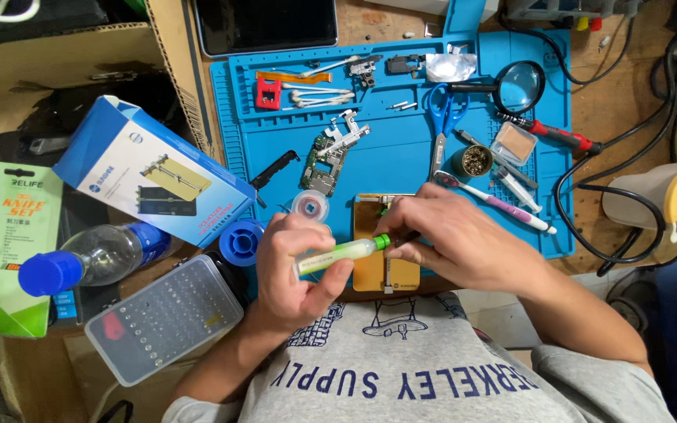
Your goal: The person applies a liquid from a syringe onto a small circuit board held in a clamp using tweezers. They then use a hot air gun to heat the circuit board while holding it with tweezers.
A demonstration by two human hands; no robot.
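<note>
A small pale green tube (337, 255) with a green cap is held in the left hand (295, 270). The fingers are curled around its back end, and the thumb is pressed on top, so the tube is squeezed tight in the fist. The capped end is pointed to the right, over a gold metal holder (371, 274) that lies at the near edge of the blue work mat (401, 149).

The right hand (456, 239) is bent over the tube's tip. Its fingertips are pressed together at the green cap — it seems the cap is pinched, but the very tip is hidden by the fingers, so this cannot be told for sure.

Just behind the left hand, a small clear round spool (310, 206) is seen on the mat, and a green circuit board (321, 164) lies a bit farther back. Blue scissors (442, 117), a magnifying glass (517, 86), a red-handled tool (562, 137) and a white and purple toothbrush (499, 202) are spread out on the right part of the mat.

Off the mat, on the left, a blue box (150, 172), a clear bottle with a blue cap (92, 258) and a grey case of screwdriver bits (162, 317) are laid close together — the case is nearest to the left arm.
</note>
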